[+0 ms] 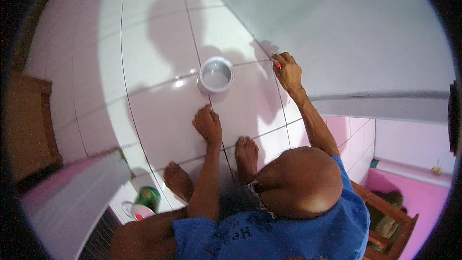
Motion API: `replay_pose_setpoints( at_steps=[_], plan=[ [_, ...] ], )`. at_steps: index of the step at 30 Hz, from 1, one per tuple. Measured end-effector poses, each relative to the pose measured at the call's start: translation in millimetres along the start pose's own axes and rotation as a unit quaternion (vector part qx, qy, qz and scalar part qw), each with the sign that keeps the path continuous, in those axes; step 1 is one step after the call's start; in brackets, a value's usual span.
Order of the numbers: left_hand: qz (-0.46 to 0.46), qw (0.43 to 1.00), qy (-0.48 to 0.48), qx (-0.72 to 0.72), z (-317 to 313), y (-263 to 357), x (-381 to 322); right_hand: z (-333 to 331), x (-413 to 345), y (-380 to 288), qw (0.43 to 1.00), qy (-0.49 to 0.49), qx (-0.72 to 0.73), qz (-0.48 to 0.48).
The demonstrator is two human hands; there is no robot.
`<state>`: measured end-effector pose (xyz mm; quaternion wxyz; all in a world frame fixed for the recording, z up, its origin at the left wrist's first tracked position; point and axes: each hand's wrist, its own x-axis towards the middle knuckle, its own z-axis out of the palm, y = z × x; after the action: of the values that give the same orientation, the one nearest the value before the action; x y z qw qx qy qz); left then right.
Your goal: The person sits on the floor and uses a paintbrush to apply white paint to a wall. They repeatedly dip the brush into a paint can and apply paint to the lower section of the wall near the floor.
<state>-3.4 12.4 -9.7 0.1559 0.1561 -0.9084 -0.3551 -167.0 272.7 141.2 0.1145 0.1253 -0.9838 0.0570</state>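
Observation:
My right hand [288, 72] grips a small tool with a red handle [277, 64], perhaps a paintbrush. Its tip, mostly hidden by my fingers, is at the line where the pale wall [353, 36] meets the white tiled floor [158, 122]. To the left of that hand, a round white tub [216, 75] stands upright on the tiles with pale liquid in it, possibly paint. My left hand [208, 124] hangs just below the tub, apart from it. Its fingers are loosely curled and the palm is hidden.
A brown wooden piece of furniture [30, 126] stands at the far left. Near my left knee are a green can [148, 199] and a white cup [139, 211]. A low white partition [72, 195] lies at lower left. A wooden frame [393, 216] stands at lower right.

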Motion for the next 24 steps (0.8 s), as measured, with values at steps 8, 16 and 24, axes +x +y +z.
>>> replay_pose_setpoints(
  at_steps=[8,16,24],
  plan=[
    [-0.004,1.000,-0.015,-0.012,0.6,4.7,1.7,-178.7,54.9,-13.5,0.961,0.202,-0.188,-0.029],
    [0.016,1.000,-0.012,0.004,-7.9,-12.2,-0.1,-341.4,73.1,-39.6,0.856,0.446,-0.198,-0.171],
    [0.009,0.999,-0.018,-0.032,-3.4,-0.4,6.2,-172.3,28.3,-100.5,0.902,0.063,0.428,-0.005]
  ],
)
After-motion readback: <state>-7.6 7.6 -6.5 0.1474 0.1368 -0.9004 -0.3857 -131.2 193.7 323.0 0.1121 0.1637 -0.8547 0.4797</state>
